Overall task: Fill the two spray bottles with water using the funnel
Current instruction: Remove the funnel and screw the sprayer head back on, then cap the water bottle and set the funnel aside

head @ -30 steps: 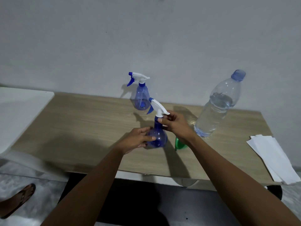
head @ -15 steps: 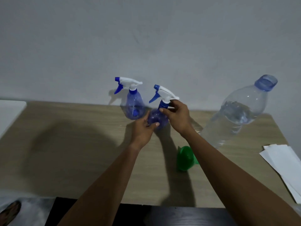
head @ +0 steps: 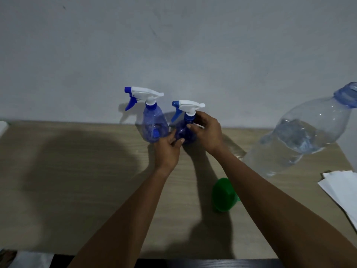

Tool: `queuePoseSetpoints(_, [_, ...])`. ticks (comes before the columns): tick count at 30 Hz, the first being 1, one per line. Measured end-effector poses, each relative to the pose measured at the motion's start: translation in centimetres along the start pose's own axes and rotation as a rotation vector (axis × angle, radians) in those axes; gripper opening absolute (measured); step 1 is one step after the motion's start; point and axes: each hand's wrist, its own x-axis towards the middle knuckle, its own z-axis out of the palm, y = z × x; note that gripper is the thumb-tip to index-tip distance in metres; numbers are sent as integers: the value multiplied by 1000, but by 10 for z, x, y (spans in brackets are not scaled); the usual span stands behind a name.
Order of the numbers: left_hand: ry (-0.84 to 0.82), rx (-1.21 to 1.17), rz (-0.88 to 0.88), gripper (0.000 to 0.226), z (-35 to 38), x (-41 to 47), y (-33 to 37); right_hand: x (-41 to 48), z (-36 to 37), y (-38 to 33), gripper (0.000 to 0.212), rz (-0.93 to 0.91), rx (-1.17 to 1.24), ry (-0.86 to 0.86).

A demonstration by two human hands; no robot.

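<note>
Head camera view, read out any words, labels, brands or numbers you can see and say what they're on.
None can be read.
The spray bottle by the wall, the held spray bottle, the water bottle and the funnel show no label or print.
The paper sheets look blank from here.

The far spray bottle (head: 154,122) and the near spray bottle (head: 181,131) are showing translucent blue bodies under white heads with blue triggers, while the funnel (head: 224,194) is showing green, the water bottle (head: 309,136) clear with a blue neck, and the table (head: 77,180) pale wood grain.
</note>
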Motion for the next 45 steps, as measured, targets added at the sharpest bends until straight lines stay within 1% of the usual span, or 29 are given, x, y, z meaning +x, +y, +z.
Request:
queuePoseSetpoints(4, [-52, -7, -12, 43, -6, -7, 3, -9, -4, 2, 54, 70, -39, -16])
queuePoseSetpoints(6, [-56, 28, -16, 42, -11, -19, 6, -18, -8, -1, 62, 123, -5, -12])
queuePoseSetpoints(8, [-65, 66, -19, 40, -15, -36, 12, -33, -17, -10, 62, 131, 10, -22])
queuePoseSetpoints(14, [-73, 115, -10, 34, -11, -96, 41, -107, -65, -34, 46, -10, -8, -22])
queuePoseSetpoints(16, [-89, 116, 19, 37, -3, -114, 55, -137, -87, -29, 37, -47, -1, 43])
queuePoseSetpoints(18, [-89, 108, 40, 39, 11, -127, 68, -166, -110, -17, 26, -35, 2, 136])
queuePoseSetpoints(21, [-95, 102, 80, 51, 40, -139, 83, -199, -139, 17, 17, 43, -38, 243])
queuePoseSetpoints(23, [-117, 77, 107, 67, 62, -143, 93, -213, -155, 41, 21, 142, -90, 221])
queuePoseSetpoints(25, [-130, 62, 123, 85, 80, -144, 105, -219, -167, 59, 27, 218, -183, 163])
queuePoseSetpoints(27, [-134, 23, 110, 99, 99, -145, 117, -223, -177, 73, 35, 235, -289, 75])
queuePoseSetpoints(30, [-116, -38, 68, 108, 118, -142, 126, -225, -180, 84, 60, 255, -390, -79])
queuePoseSetpoints(32, [-111, -37, 83, 101, 126, -141, 128, -224, -176, 90, 64, 241, -459, -132])
queuePoseSetpoints(33, [-111, -31, 104, 91, 128, -141, 129, -222, -174, 91, 62, 220, -499, -143])
queuePoseSetpoints(35, [-84, -23, 139, 67, 131, -143, 134, -216, -170, 94, 54, 180, -558, -152])
queuePoseSetpoints(37, [-52, -36, 137, 59, 132, -143, 138, -212, -169, 95, 44, 154, -572, -156])
queuePoseSetpoints(39, [-44, -43, 122, 57, 132, -143, 138, -211, -171, 98, 39, 155, -528, -165])
queuePoseSetpoints(41, [-46, -41, 116, 53, 131, -142, 138, -211, -178, 98, 40, 176, -425, -156])
queuePoseSetpoints(43, [-40, -43, 131, 43, 130, -141, 139, -207, -191, 93, 43, 180, -303, -89])
queuePoseSetpoints(45, [-37, -53, 137, 42, 128, -140, 143, -198, -209, 79, 35, 161, -194, -1])
